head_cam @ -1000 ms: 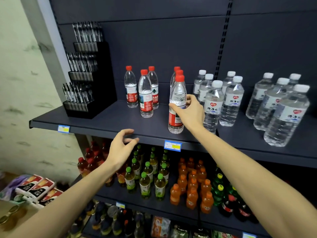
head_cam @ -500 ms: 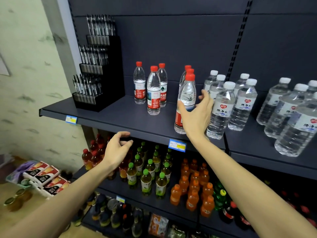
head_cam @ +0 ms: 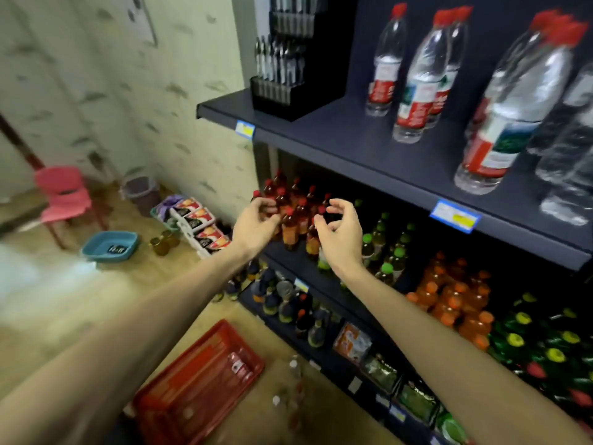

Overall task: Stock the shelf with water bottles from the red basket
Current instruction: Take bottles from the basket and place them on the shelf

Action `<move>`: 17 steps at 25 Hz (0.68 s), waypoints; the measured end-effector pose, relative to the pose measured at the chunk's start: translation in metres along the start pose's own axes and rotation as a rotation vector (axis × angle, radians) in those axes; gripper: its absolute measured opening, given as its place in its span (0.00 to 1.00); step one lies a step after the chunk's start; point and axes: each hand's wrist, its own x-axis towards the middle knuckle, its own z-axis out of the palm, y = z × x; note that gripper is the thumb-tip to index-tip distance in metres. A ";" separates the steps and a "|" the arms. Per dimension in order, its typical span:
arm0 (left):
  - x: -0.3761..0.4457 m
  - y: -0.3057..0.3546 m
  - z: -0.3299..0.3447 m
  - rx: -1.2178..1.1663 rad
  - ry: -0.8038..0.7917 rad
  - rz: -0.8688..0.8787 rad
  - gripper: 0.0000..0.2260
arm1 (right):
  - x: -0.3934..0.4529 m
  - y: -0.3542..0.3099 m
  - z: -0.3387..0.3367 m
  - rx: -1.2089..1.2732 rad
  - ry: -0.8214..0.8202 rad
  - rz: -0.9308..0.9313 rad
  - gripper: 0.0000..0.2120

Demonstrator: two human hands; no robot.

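Hands empty: left hand (head_cam: pixel 253 224) and right hand (head_cam: pixel 340 232) hang loosely curled between loads. Red basket (head_cam: pixel 199 383) lies at seven o'clock; next, probably reaching down for a bottle (head_cam: pixel 239 367).

There is only one view, from a camera on the person's head. It looks forward and down, turned toward the left end of the shelf (head_cam: pixel 369 146), which runs slanted across the right half. The shelf is near; its water bottles (head_cam: pixel 500 123) stand large at the upper right. Both forearms reach out from the bottom edge toward the middle. Below them lies the floor (head_cam: pixel 80 300) with the red basket (head_cam: pixel 199 380). The wall (head_cam: pixel 112 91) fills the upper left. The picture is blurred.
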 end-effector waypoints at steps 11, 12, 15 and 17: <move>-0.047 -0.182 -0.077 0.063 0.082 -0.399 0.12 | -0.076 0.073 0.178 -0.068 -0.497 0.287 0.14; -0.051 -0.201 -0.080 0.057 0.084 -0.436 0.11 | -0.083 0.084 0.191 -0.083 -0.528 0.316 0.14; -0.053 -0.272 -0.098 -0.006 0.122 -0.584 0.07 | -0.103 0.124 0.251 -0.200 -0.679 0.421 0.16; -0.055 -0.325 -0.107 -0.044 0.124 -0.686 0.07 | -0.111 0.150 0.288 -0.251 -0.718 0.523 0.18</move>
